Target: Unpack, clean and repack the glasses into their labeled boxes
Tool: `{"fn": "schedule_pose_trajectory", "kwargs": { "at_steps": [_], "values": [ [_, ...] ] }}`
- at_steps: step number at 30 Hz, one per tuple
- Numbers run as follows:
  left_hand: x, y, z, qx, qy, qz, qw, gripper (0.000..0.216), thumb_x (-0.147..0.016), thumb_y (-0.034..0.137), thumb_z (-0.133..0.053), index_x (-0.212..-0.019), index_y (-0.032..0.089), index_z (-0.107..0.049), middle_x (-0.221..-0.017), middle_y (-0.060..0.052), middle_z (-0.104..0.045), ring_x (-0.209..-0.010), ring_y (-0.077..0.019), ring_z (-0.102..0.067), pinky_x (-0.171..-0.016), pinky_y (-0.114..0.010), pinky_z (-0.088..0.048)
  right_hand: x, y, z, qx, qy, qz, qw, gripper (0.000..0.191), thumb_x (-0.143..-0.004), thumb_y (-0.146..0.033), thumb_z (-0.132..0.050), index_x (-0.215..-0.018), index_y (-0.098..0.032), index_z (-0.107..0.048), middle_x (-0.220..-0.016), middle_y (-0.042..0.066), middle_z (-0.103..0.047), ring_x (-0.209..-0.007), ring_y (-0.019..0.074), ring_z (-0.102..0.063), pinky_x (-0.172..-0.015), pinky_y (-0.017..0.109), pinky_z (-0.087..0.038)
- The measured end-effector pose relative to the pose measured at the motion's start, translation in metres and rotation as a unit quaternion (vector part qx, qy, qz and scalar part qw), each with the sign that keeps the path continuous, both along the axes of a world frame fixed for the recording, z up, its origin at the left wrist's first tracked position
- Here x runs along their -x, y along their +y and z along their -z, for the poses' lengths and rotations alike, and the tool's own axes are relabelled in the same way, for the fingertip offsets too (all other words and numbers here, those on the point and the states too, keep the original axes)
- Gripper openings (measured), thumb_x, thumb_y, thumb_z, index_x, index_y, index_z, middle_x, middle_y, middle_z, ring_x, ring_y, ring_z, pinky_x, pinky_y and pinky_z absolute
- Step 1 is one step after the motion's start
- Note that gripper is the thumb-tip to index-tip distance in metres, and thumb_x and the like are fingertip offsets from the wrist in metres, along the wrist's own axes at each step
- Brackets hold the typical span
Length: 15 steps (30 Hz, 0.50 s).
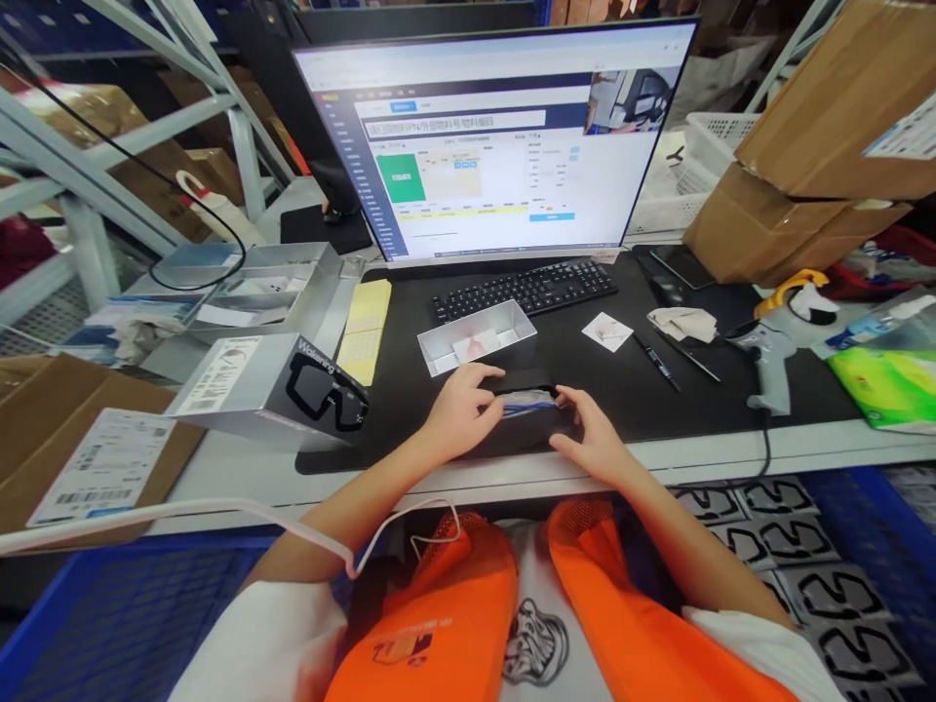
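Observation:
In the head view, a black case [530, 378], apparently a glasses case, lies on the desk mat in front of me. It is partly open, and something clear and blue [527, 401] shows inside; I cannot make out exactly what. My left hand [462, 413] grips the case's left end, fingers bent over its edge. At the right end, my right hand [594, 441] has its fingertips on the rim and its thumb lower down, near the case. Just behind stands an open silver box tray [431, 359] with a small card inside.
A keyboard [526, 289] and monitor [497, 146] stand behind. Yellow slips [364, 327] and a printed grey box [292, 388] are left. To the right lie a white card [607, 331], pens [658, 363], and a barcode scanner [769, 369]. A white cable [292, 522] crosses near my left arm.

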State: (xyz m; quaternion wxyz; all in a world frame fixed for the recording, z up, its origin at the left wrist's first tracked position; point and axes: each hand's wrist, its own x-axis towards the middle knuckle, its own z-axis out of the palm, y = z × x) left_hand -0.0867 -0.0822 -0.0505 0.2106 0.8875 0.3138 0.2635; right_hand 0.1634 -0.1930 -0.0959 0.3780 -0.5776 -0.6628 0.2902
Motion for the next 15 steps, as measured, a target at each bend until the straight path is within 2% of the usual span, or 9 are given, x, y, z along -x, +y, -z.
{"fn": "schedule_pose_trajectory", "kwargs": {
  "at_steps": [2, 4, 8, 10, 13, 15],
  "values": [
    [0.008, -0.001, 0.000, 0.011, 0.030, -0.011, 0.999, 0.034, -0.093, 0.027, -0.061, -0.062, 0.019, -0.071, -0.134, -0.010, -0.067, -0.129, -0.0315, -0.056, -0.111, -0.054, -0.047, 0.000, 0.000, -0.001, 0.005, -0.008, -0.008, 1.000, 0.066, -0.087, -0.048, -0.071, -0.144, -0.021, -0.049, -0.123, 0.013, -0.062, -0.114, 0.0291, -0.062, -0.097, 0.046, -0.054],
    [0.012, -0.002, -0.004, 0.027, 0.071, -0.007, 0.997, 0.026, -0.090, 0.028, -0.066, -0.067, 0.019, -0.075, -0.142, -0.010, -0.063, -0.139, -0.0349, -0.050, -0.115, -0.058, -0.043, -0.001, 0.000, -0.003, 0.001, -0.021, -0.020, 1.000, 0.067, -0.089, -0.050, -0.069, -0.146, -0.020, -0.049, -0.127, 0.014, -0.062, -0.116, 0.0295, -0.061, -0.103, 0.049, -0.051],
    [0.010, -0.001, -0.012, 0.040, 0.144, 0.022, 0.989, 0.015, -0.087, 0.033, -0.075, -0.078, 0.022, -0.081, -0.154, -0.011, -0.054, -0.148, -0.0389, -0.041, -0.119, -0.063, -0.036, -0.007, -0.001, -0.004, -0.016, -0.075, -0.032, 0.997, 0.063, -0.100, -0.053, -0.053, -0.154, -0.021, -0.045, -0.137, 0.016, -0.060, -0.126, 0.0328, -0.054, -0.111, 0.056, -0.042],
    [0.008, 0.002, -0.012, 0.048, 0.154, 0.041, 0.986, 0.022, -0.092, 0.039, -0.070, -0.084, 0.024, -0.083, -0.154, -0.011, -0.054, -0.146, -0.0387, -0.044, -0.118, -0.064, -0.035, -0.011, -0.002, -0.001, -0.017, -0.060, -0.032, 0.998, 0.065, -0.100, -0.054, -0.054, -0.155, -0.021, -0.045, -0.126, 0.014, -0.064, -0.118, 0.0305, -0.057, -0.108, 0.054, -0.044],
    [0.008, 0.003, -0.004, 0.079, 0.124, 0.035, 0.988, 0.040, -0.103, 0.043, -0.051, -0.091, 0.021, -0.082, -0.150, -0.013, -0.057, -0.143, -0.0364, -0.048, -0.118, -0.063, -0.038, -0.015, -0.004, 0.007, -0.011, 0.030, -0.027, 0.999, 0.065, -0.094, -0.053, -0.064, -0.150, -0.023, -0.050, -0.104, 0.007, -0.064, -0.100, 0.0240, -0.062, -0.096, 0.044, -0.050],
    [0.015, 0.001, 0.005, 0.101, 0.068, 0.036, 0.992, 0.045, -0.105, 0.042, -0.045, -0.090, 0.020, -0.081, -0.151, -0.013, -0.056, -0.142, -0.0331, -0.050, -0.119, -0.057, -0.040, -0.016, -0.007, 0.013, -0.018, 0.088, -0.022, 0.996, 0.051, -0.093, -0.049, -0.067, -0.137, -0.024, -0.060, -0.097, 0.005, -0.063, -0.094, 0.0218, -0.062, -0.090, 0.039, -0.051]
  ]
}}
